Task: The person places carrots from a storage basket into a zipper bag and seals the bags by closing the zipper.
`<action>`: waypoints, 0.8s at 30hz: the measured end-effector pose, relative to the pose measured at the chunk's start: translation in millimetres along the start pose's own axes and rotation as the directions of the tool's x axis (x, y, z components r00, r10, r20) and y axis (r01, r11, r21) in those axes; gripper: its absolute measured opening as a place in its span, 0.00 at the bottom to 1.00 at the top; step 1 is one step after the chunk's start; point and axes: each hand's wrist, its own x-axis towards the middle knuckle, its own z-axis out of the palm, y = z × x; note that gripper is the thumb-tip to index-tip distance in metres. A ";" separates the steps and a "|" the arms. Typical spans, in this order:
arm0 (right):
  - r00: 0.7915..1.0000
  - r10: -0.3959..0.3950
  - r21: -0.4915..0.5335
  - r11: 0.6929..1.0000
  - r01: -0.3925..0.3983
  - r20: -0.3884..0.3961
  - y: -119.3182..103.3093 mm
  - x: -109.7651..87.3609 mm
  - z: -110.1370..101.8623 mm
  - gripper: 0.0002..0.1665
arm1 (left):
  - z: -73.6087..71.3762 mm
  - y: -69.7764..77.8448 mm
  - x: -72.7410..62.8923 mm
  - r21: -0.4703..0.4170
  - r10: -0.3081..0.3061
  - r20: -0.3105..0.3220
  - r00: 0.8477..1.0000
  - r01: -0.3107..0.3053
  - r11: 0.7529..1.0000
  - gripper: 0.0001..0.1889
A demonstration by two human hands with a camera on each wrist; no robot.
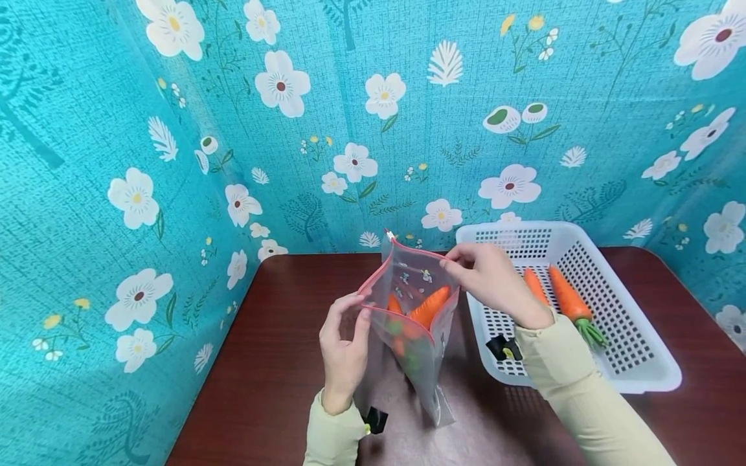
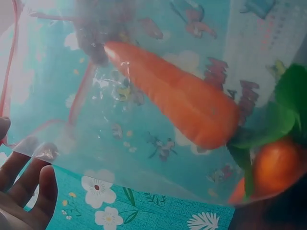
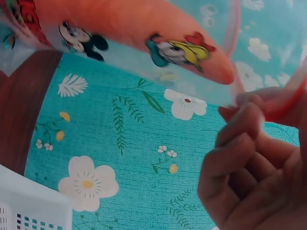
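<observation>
Left fingers (image 1: pixel 342 306), right fingers (image 1: pixel 466 252) spread bag (image 1: pixel 431 372), pinching red rim (image 1: pixel 402 314); basket (image 1: pixel 655 372) just right, tabletop (image 1: pixel 274 362) stretches left to edge.

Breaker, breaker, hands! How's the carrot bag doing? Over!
Left hand, right hand: both holding bag by its edge. Bag open, carrots inside. Nothing seen blocking its mouth.
</observation>
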 end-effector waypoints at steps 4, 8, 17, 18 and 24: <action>1.000 0.016 0.048 0.999 -0.015 -0.025 -2.7 0.2 -4.5 0.10 | -1.5 1.7 0.0 -0.012 0.014 -0.010 1.000 -0.014 1.000 0.17; 0.997 0.035 0.091 0.995 -0.029 -0.065 -5.1 -0.5 -12.6 0.09 | -2.8 3.4 0.7 -0.002 0.024 -0.007 1.000 -0.024 1.000 0.18; 0.999 0.048 0.107 0.993 -0.048 0.002 -6.8 -0.1 -19.4 0.10 | -2.7 3.4 2.0 -0.011 0.008 0.004 1.000 -0.008 1.000 0.19; 0.998 0.054 0.107 0.993 -0.057 0.027 -6.1 0.0 -19.0 0.10 | -2.7 2.9 2.0 -0.011 0.006 0.009 1.000 -0.006 1.000 0.19; 0.989 0.084 0.098 0.991 -0.096 0.125 -1.6 0.6 -13.3 0.10 | -1.9 1.0 0.4 0.007 -0.030 0.033 0.999 0.030 1.000 0.17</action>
